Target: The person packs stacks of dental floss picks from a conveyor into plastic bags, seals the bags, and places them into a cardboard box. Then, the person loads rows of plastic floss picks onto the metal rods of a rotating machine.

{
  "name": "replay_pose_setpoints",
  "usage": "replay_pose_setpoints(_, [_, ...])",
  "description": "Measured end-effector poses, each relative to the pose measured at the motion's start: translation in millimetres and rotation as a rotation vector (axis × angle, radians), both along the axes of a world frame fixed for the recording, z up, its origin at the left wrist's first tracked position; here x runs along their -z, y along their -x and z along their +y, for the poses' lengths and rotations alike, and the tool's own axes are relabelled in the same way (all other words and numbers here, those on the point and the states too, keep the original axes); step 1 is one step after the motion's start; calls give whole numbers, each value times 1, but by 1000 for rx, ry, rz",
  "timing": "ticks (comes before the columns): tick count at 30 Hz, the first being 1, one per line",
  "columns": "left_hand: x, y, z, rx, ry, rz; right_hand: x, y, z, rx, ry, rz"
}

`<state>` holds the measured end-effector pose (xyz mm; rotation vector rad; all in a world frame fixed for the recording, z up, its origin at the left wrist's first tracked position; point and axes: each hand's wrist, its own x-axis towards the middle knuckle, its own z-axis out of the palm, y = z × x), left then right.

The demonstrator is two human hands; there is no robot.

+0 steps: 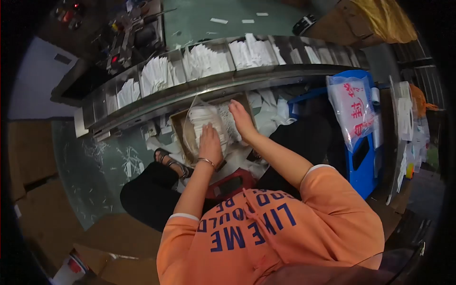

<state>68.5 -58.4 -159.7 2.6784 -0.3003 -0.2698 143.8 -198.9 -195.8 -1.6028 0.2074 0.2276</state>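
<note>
A clear plastic bag [194,105] packed with white paper-like strips stands in a small cardboard box [178,133] between my knees. My left hand [211,145] lies flat against the near side of the bag, its fingers stretched out. To the right, my right hand [241,118] is held up over the box's right part, palm turned toward the bag, fingers extended and holding nothing. Whether its edge touches the bag I cannot tell. More thin white pieces [228,118] show in the box between the two hands.
Beyond the box runs a metal trough [187,90] with compartments of white strips [206,59]. A blue plastic chair [363,166] with a printed plastic bag [351,107] stands at right. A machine [130,42] is at upper left. Scraps [130,159] litter the green floor.
</note>
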Motion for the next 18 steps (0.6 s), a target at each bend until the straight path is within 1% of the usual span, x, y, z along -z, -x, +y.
replay_pose_setpoints(1, [16, 2, -4, -11, -230, 0, -13, -16, -4, 22, 14, -99])
replay_pose_setpoints(2, [26, 7, -6, 62, -259, -38, -35, -31, -7, 42, 20, -194])
replay_pose_setpoints(3, [31, 14, -6, 129, -293, -66, -64, -51, -18, 35, 190, -382])
replay_pose_setpoints(4, [29, 18, -8, 133, -285, -84, -80, -73, -31, 58, 290, -467])
replay_pose_setpoints(5, [23, 19, -9, 190, -310, -119, -90, -98, -43, 81, 387, -549])
replay_pose_setpoints(6, [20, 21, -10, 243, -339, -154, -93, -124, -54, 115, 478, -548])
replay_pose_setpoints(7, [19, 23, -10, 240, -341, -166, -90, -149, -69, 65, 593, -471])
replay_pose_setpoints(8, [19, 24, -9, 252, -286, -163, -89, -171, -81, 18, 705, -393])
replay_pose_setpoints(9, [18, 24, -9, 266, -232, -162, -97, -188, -86, -57, 810, -189])
replay_pose_setpoints(10, [23, 24, -7, 247, -202, -272, -94, -204, -90, -48, 806, -202])
replay_pose_setpoints(11, [29, 24, -7, 253, -207, -284, -88, -217, -92, -33, 781, -91])
replay_pose_setpoints(12, [27, 21, -7, 216, -174, -227, -93, -221, -90, -17, 752, 24])
replay_pose_setpoints(13, [26, 17, -7, 180, -140, -168, -100, -221, -83, -68, 958, -60])
replay_pose_setpoints(14, [24, 15, -6, 193, -143, -175, -94, -226, -77, -98, 997, -13])
replay_pose_setpoints(15, [2, 13, -5, 177, -235, -114, -86, -229, -73, -126, 1035, 40])
replay_pose_setpoints(16, [-14, 12, -3, 165, -330, -52, -90, -224, -69, -85, 961, 83])
replay_pose_setpoints(17, [-21, 9, -2, 192, -338, -62, -84, -220, -63, -13, 1020, 48])
replay_pose_setpoints(18, [-25, 4, 0, 158, -286, 66, -73, -219, -60, 70, 1080, 14])
